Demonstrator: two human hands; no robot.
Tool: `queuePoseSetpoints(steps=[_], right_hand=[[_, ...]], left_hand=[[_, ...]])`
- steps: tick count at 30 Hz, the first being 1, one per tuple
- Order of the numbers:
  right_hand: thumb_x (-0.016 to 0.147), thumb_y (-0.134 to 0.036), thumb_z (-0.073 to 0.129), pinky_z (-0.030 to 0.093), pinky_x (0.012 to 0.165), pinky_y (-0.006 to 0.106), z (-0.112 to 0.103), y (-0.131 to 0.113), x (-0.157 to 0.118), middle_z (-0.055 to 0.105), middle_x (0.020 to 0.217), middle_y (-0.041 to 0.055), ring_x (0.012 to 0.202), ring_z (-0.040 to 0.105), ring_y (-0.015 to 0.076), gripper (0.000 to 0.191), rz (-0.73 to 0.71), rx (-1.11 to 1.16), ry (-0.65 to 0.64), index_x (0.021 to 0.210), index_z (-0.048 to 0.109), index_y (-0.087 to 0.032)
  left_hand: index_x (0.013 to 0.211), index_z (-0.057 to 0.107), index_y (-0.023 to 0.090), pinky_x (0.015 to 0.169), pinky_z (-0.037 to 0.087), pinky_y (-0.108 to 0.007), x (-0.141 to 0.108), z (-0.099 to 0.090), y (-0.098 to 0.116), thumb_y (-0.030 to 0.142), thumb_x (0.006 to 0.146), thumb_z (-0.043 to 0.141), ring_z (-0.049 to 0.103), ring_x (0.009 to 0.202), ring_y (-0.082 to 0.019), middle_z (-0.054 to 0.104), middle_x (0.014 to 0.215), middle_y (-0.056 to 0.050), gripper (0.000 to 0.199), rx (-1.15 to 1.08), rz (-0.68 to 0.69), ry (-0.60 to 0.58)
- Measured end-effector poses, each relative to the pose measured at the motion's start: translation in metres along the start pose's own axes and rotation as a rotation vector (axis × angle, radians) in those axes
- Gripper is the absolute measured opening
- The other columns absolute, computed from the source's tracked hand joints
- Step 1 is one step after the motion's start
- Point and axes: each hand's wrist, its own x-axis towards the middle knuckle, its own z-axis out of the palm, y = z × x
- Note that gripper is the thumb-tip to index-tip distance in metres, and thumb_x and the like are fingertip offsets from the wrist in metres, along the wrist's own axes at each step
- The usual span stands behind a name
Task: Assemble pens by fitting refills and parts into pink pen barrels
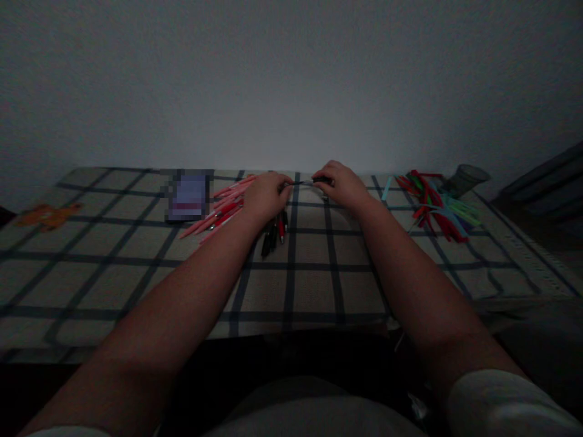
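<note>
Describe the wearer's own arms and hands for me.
The left hand and right hand are ungloved, and the forearms are bare, with no watch visible. A pale sleeve shows on the right arm; only a pale edge shows on the left. Dim light hides finer detail.

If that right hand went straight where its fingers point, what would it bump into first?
Probably the left hand, across a gap bridged by a slim pen-like piece; depth is hard to judge.

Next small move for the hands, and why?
Probably ease the right hand slightly toward the left hand: both seem to pinch one slim, dark, pen-like piece from opposite ends, and its thin, partly silvery middle shows bare between them.
</note>
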Motion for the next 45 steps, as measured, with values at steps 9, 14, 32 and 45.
queuePoseSetpoints(steps=[9,14,32,45], right_hand=[[0.097,-0.034,0.061,0.048,0.090,0.039,-0.006,0.004,-0.002,0.068,0.109,0.0142,0.102,0.062,0.0276,0.028,0.104,-0.121,0.010,0.109,0.080,-0.018],[0.092,-0.034,0.068,0.049,0.086,0.036,-0.008,0.004,-0.002,0.073,0.109,0.0136,0.099,0.065,0.0263,0.027,0.153,-0.164,-0.137,0.110,0.080,-0.018],[0.078,-0.033,0.078,0.051,0.072,0.030,-0.010,-0.005,-0.011,0.081,0.094,0.0086,0.088,0.071,0.0249,0.020,0.354,-0.058,-0.282,0.096,0.084,-0.025],[0.081,-0.030,0.074,0.048,0.072,0.030,-0.026,-0.016,-0.009,0.079,0.093,0.0092,0.083,0.069,0.0221,0.021,0.374,-0.158,-0.314,0.098,0.082,-0.020]], left_hand=[[0.119,0.077,0.025,0.098,0.050,-0.038,0.000,-0.002,0.000,0.034,0.098,0.056,0.065,0.114,-0.028,0.075,0.118,-0.008,0.031,0.014,-0.109,0.035],[0.118,0.077,0.025,0.096,0.051,-0.038,-0.001,-0.004,0.001,0.034,0.098,0.057,0.067,0.111,-0.027,0.076,0.117,-0.008,0.030,0.013,-0.148,0.038],[0.119,0.076,0.025,0.096,0.051,-0.039,-0.001,-0.003,0.002,0.034,0.098,0.057,0.066,0.111,-0.027,0.075,0.118,-0.009,0.030,-0.004,-0.131,0.008],[0.119,0.076,0.026,0.095,0.051,-0.038,0.000,-0.001,-0.001,0.035,0.097,0.058,0.066,0.107,-0.025,0.076,0.117,-0.008,0.029,-0.013,-0.132,0.011]])
